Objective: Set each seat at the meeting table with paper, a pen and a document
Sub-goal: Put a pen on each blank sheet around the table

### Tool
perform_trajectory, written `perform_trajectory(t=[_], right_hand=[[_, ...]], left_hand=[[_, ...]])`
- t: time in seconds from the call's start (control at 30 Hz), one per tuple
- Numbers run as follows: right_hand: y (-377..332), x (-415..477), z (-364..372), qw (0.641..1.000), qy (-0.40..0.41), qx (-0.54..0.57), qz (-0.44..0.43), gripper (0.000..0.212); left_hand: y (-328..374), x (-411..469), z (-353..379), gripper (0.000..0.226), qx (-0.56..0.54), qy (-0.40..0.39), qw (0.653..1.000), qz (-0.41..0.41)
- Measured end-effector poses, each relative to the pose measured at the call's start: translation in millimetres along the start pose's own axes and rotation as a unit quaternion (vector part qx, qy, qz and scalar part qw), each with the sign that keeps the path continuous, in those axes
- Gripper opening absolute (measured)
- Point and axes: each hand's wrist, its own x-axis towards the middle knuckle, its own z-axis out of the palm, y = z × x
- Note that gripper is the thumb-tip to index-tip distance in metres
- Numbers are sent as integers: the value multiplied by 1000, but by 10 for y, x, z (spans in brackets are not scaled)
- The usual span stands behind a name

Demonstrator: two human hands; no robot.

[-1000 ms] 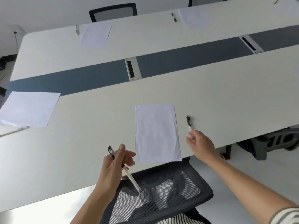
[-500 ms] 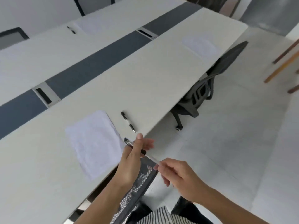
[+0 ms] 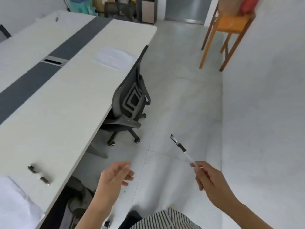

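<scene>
The long white meeting table (image 3: pixel 54 116) with its dark centre strip runs up the left of the view, which has swung away from the seat in front of the person half a second ago toward the far end of the room. A grey mesh office chair (image 3: pixel 132 100) is tucked against the table's edge at the next seat, and a white sheet of paper (image 3: pixel 113 57) lies on the table just beyond it. No pen shows beside that sheet, though the blur there makes this hard to be sure of. At the bottom left, the nearer sheet (image 3: pixel 14 205) has a dark pen on the table (image 3: pixel 38 175) just beside it, so that place looks supplied with both. The left hand (image 3: pixel 113 177), which held the spare pen half a second ago, now hangs over the floor with its fingers loosely spread and nothing in them. The right hand (image 3: pixel 209 180) has taken the spare pen (image 3: pixel 181 148) and pinches its pale lower end between thumb and fingertips, with the dark cap angled up and away, well clear of the table. The handover suggests this pen is meant for the next seat.
</scene>
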Motion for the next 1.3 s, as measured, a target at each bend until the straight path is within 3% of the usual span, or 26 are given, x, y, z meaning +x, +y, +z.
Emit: perform_trajectory(t=[0.37, 0.73, 1.03, 1.3], right_hand=[[180, 1413, -785, 997, 64, 6, 49, 19], [-367, 3275, -1541, 993, 104, 20, 51, 20], [-509, 5267, -1926, 1000, 1, 0, 9, 21], [-1153, 7236, -2046, 979, -167, -68, -93, 21]], left_hand=[[768, 1360, 735, 17, 18, -16, 1000, 4], [2398, 3032, 1063, 16, 5, -36, 997, 63], [2955, 4057, 1215, 16, -52, 103, 993, 26], [3352, 4540, 1348, 17, -144, 250, 957, -17]])
